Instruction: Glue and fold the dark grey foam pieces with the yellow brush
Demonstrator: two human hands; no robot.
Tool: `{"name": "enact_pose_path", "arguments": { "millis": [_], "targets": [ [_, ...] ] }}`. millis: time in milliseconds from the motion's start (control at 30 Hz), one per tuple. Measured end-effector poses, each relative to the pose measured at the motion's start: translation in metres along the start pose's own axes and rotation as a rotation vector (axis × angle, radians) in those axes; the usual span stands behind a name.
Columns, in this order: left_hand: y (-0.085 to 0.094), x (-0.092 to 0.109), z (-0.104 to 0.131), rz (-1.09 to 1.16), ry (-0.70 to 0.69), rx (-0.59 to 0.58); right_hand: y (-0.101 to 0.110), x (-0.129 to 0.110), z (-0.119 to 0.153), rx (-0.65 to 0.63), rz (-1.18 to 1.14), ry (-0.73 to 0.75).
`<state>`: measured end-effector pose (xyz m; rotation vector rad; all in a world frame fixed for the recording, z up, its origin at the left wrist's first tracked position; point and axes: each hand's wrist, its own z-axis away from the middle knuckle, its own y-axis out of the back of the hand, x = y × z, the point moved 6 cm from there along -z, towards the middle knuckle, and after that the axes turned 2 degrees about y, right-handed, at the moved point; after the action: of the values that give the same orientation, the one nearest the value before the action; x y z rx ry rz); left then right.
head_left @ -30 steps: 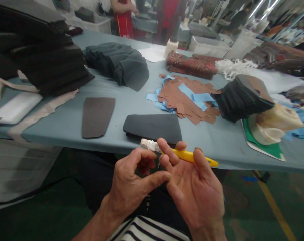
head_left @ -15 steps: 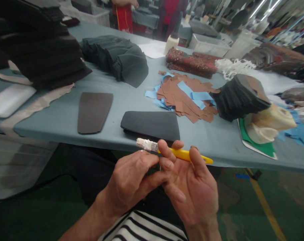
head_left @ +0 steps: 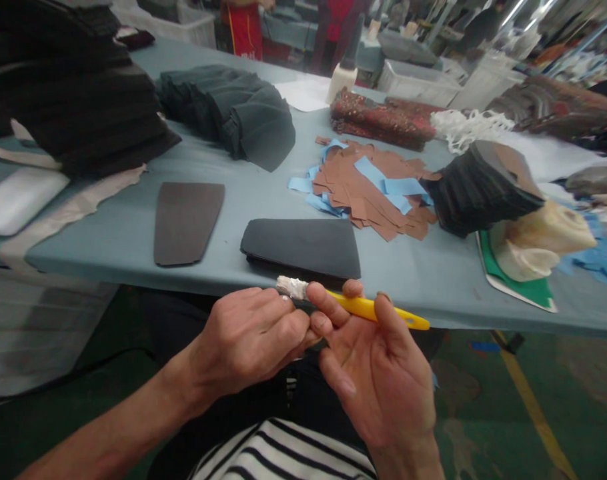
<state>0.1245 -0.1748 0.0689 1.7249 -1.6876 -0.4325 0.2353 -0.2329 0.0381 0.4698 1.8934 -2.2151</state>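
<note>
A yellow-handled brush (head_left: 361, 307), its bristles thick with white paste, lies across the fingers of my right hand (head_left: 383, 380). The palm faces up, and the handle is gripped between the fingers and thumb. My left hand (head_left: 256, 333) is closed beside the bristles, its fingertips against the right fingers; what they pinch, if anything, is hidden. A small white blob sits on a left knuckle. Just beyond the brush, a stack of dark trapezoid pieces (head_left: 303, 247) lies on the blue-grey table (head_left: 133, 247). To its left rests a single brown-grey piece (head_left: 188, 223).
Brown and blue strips (head_left: 368, 183) are heaped past the stack. At right, a pile of dark pieces (head_left: 476, 190) leans by a cream roll (head_left: 548, 233). A ruffled dark pile (head_left: 228, 110), a bottle (head_left: 342, 80) and tall black stacks (head_left: 73, 100) stand farther back. People are beyond the table.
My left hand has shifted a little left and its fingers have curled further in. The brush has slid slightly right with my right hand still holding it.
</note>
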Motion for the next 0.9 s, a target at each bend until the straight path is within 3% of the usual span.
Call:
{"name": "enact_pose_path", "arguments": {
  "millis": [100, 267, 467, 667, 800, 900],
  "targets": [
    [0.002, -0.001, 0.004, 0.039, 0.018, 0.033, 0.001, 0.002, 0.000, -0.005, -0.009, -0.038],
    [0.011, -0.003, 0.013, 0.125, 0.219, 0.132, 0.000, -0.003, -0.002, -0.031, 0.007, -0.029],
    [0.013, -0.002, 0.015, 0.171, 0.326, 0.104, 0.005, -0.003, -0.002, 0.032, 0.132, 0.006],
    [0.008, -0.010, 0.015, 0.232, 0.505, 0.151, 0.010, -0.004, 0.007, 0.129, 0.459, 0.229],
    [0.003, -0.007, 0.010, 0.265, 0.515, 0.144, 0.006, -0.003, 0.016, 0.191, 0.643, 0.291],
    [-0.001, -0.003, 0.009, 0.501, 0.598, 0.061, -0.005, -0.007, 0.028, 0.144, 0.803, 0.460]
  ]
}}
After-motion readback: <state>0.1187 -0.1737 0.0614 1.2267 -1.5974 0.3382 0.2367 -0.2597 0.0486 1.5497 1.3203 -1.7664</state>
